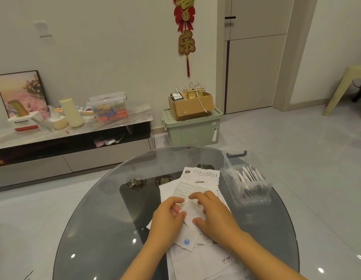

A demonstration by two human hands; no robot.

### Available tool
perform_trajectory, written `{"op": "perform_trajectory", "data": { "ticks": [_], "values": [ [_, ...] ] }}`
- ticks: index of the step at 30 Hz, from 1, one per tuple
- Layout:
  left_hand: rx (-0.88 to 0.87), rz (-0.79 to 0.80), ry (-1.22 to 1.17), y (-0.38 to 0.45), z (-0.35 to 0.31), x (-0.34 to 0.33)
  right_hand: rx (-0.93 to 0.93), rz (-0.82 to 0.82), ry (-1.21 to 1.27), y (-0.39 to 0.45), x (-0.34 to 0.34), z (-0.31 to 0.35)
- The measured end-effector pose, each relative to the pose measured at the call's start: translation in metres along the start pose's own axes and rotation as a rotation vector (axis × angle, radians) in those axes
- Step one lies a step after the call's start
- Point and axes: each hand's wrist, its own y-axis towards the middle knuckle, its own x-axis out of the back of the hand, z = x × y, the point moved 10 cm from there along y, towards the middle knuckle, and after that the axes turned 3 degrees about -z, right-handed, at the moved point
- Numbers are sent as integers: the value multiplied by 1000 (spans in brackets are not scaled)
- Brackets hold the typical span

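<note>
A small white folded paper with a blue round logo lies on top of a loose pile of printed leaflets on a round smoked-glass table. My left hand grips the paper's left edge, fingers curled over it. On the paper's right side my right hand pinches it between thumb and curled fingers. Both hands hold the same sheet just above the pile.
A clear plastic box holding several sachets stands at the table's right edge. Beyond the table are a low TV cabinet crowded with items, a green storage bin with a cardboard box on it, and a beige stool.
</note>
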Motion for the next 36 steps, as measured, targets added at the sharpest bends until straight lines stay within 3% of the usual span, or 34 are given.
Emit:
{"op": "perform_trajectory", "data": {
  "ticks": [4, 9, 14, 19, 32, 36],
  "values": [
    [116, -67, -203, 4, -2, 10, 76, -64, 18, -2, 19, 14],
    [103, -82, -390, 6, -38, 14, 125, -183, -64, -4, 50, 16],
    [14, -47, -417, 4, -81, 3, 191, -474, -149, -14, 96, 19],
    [-83, 43, -432, 5, -123, -20, 85, -599, -75, -21, 134, -4],
    [-254, 219, -399, 38, -177, -74, -115, -673, -43, -22, 175, -51],
    [-294, 219, -344, 46, -182, -93, -253, -704, -11, -23, 184, -78]
  ]
}}
